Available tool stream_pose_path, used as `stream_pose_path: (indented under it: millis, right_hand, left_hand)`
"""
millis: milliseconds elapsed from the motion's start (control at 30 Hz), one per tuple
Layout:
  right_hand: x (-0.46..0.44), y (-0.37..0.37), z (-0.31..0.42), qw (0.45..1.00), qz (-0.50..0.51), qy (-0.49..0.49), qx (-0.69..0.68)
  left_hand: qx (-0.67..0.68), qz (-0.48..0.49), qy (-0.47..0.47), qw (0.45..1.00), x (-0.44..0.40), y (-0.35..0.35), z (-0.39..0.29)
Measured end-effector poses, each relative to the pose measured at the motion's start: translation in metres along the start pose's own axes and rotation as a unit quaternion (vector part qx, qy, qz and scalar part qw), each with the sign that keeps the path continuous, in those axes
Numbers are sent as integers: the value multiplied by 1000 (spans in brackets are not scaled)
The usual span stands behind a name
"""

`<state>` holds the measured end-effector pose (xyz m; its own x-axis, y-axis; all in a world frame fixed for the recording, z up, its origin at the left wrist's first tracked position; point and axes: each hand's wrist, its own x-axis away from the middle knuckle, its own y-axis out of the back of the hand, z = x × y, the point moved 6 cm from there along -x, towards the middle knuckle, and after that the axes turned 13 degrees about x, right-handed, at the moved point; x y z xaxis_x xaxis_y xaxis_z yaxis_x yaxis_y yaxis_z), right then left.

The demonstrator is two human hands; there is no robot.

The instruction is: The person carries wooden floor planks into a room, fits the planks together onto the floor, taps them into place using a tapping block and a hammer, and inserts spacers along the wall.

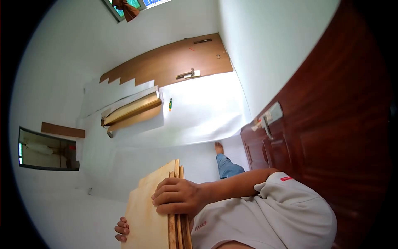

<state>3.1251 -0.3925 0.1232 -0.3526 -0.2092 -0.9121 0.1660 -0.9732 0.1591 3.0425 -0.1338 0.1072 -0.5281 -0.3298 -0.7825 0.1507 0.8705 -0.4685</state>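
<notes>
Right hand [177, 196]: bent over the upper edge of a wooden plank bundle [150, 207], fingers curled down its broad face, gripping; forearm reaching in from the right, short white sleeve [296, 203] above. Left hand [122, 229]: mostly hidden behind the bundle, only fingertips wrapped round its left edge, clasping the same planks. Bundle: several pale-faced boards on edge, grooved sides to the right, close before the torso. Ahead, between bundle and laid brown flooring [166, 58]: plank pile [132, 108], with green-and-yellow utility knife [170, 104] just to its right. On the flooring: hammer [185, 74] at a white block [196, 74]; farther back, dark bar [202, 41]. Below: bare foot [219, 147] and blue trouser leg [229, 167] near the door. Surface: white sheeting [203, 108], flooring with stepped left end. Room: pale walls, red-brown panelled door [323, 137] at right, window [133, 4] with knotted brown curtain [126, 10] at top.
</notes>
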Motion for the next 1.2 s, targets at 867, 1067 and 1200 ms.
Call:
stream_pose_path:
  millis: [867,1067,1200]
  right_hand:
    - [-128,156,-542,995,42,-54,78]
    - [-202,209,-683,985,77,-102,114]
    - [-211,236,-744,975,50,-156,149]
  left_hand:
    - [105,-1,59,993,-233,62,542]
    - [103,-38,74,991,-316,68,696]
    - [137,-6,152,979,-350,64,768]
